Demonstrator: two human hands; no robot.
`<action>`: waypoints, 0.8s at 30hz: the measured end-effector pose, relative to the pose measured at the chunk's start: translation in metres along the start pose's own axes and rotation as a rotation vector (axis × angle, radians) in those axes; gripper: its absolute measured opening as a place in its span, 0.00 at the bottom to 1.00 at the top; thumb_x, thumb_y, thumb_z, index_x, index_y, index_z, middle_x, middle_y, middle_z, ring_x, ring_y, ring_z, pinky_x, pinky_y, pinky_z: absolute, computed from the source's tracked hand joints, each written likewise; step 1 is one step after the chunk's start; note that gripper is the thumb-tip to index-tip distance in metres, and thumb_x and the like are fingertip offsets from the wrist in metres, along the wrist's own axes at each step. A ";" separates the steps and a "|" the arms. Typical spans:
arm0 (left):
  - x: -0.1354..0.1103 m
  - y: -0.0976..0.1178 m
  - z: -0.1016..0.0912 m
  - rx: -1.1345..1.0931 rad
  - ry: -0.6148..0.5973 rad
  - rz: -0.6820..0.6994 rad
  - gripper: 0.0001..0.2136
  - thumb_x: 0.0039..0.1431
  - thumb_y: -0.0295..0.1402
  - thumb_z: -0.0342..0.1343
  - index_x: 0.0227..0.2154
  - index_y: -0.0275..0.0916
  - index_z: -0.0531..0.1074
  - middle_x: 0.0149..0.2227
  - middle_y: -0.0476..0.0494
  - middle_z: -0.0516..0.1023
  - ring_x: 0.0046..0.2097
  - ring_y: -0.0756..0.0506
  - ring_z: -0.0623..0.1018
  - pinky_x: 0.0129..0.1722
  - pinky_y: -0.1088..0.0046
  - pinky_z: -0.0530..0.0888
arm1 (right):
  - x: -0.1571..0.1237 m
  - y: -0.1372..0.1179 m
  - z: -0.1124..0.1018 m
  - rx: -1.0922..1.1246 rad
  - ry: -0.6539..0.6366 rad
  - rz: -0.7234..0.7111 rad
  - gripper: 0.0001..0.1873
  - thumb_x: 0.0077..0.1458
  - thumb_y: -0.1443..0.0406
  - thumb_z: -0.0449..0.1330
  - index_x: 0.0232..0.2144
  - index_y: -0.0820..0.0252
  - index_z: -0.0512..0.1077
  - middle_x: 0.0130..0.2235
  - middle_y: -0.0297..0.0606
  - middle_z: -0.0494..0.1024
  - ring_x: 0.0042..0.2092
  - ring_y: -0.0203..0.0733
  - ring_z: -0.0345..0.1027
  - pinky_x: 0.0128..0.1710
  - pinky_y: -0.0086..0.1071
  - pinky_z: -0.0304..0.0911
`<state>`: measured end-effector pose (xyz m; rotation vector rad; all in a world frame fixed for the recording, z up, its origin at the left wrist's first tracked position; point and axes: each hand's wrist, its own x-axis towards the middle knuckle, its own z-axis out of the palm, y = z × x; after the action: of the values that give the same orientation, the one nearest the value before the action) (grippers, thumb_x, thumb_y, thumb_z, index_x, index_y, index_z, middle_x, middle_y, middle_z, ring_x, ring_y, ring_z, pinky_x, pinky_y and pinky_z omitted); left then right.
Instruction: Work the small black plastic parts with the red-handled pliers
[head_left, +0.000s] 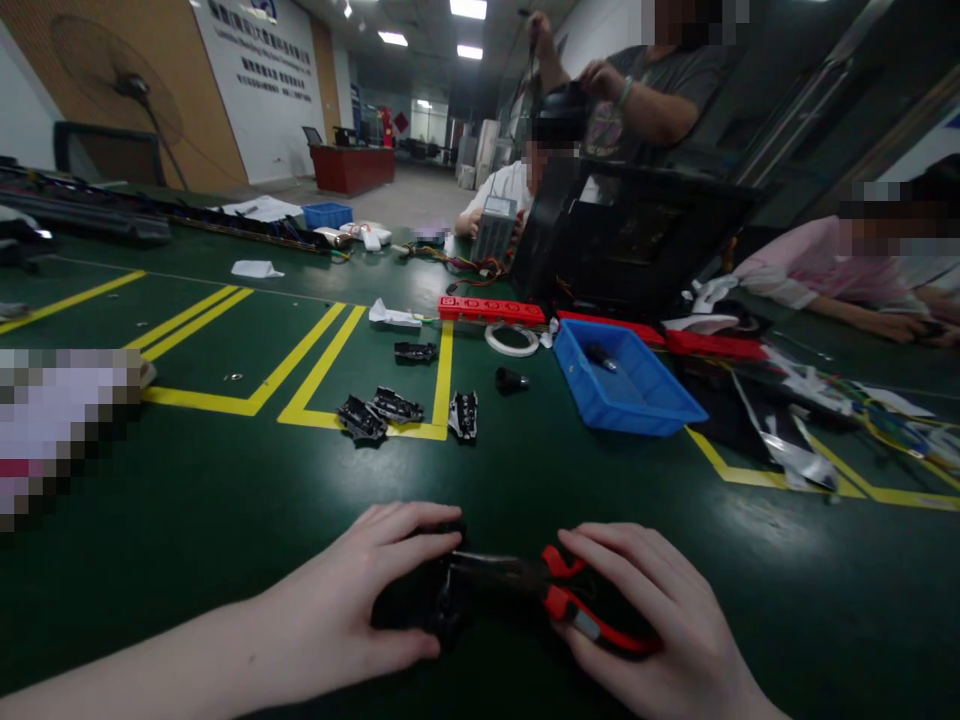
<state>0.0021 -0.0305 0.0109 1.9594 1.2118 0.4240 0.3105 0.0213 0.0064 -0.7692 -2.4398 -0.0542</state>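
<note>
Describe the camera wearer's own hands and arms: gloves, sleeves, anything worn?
Left hand and right hand are both ungloved, with no rings visible. The left forearm is bare to the picture's edge: no sleeve, watch or band. The right wrist is bare too; farther up is out of frame.

Open lane just beyond the grip, obstacles farther out
Ahead of the right hand (pixel 660 610) and its red-and-black-handled metal pliers (pixel 562 603), bare dark-green tabletop (pixel 525 475) gives sideways passage; beyond, four black, silver-edged hollow shells (pixel 464 415) obstruct ahead-left, a blue rectangular plastic bin (pixel 637 420) ahead-right. The left hand (pixel 360 590) blocks the pliers' tip side.
</note>
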 end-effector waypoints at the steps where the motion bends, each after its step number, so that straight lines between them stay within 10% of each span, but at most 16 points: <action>1: 0.000 -0.001 0.000 -0.008 0.004 -0.007 0.34 0.56 0.33 0.63 0.64 0.56 0.59 0.68 0.47 0.57 0.66 0.37 0.61 0.65 0.49 0.60 | 0.000 0.000 0.000 -0.004 0.007 0.008 0.23 0.53 0.64 0.61 0.52 0.60 0.70 0.44 0.44 0.77 0.43 0.45 0.73 0.38 0.37 0.70; 14: -0.002 0.000 -0.001 -0.117 -0.037 -0.046 0.24 0.56 0.32 0.62 0.56 0.52 0.68 0.68 0.47 0.56 0.66 0.36 0.61 0.64 0.49 0.61 | 0.005 -0.004 0.001 -0.007 -0.024 -0.035 0.24 0.52 0.66 0.61 0.53 0.62 0.70 0.46 0.45 0.77 0.45 0.45 0.72 0.42 0.38 0.68; 24: -0.004 -0.001 0.002 -0.073 -0.006 -0.029 0.38 0.58 0.31 0.60 0.67 0.58 0.49 0.68 0.46 0.55 0.66 0.36 0.60 0.64 0.50 0.62 | 0.001 0.000 0.001 -0.068 -0.036 -0.047 0.25 0.54 0.66 0.60 0.55 0.61 0.68 0.48 0.44 0.77 0.48 0.46 0.71 0.46 0.40 0.63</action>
<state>0.0009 -0.0350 0.0094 1.8780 1.2030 0.4406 0.3089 0.0219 0.0064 -0.7483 -2.5013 -0.1435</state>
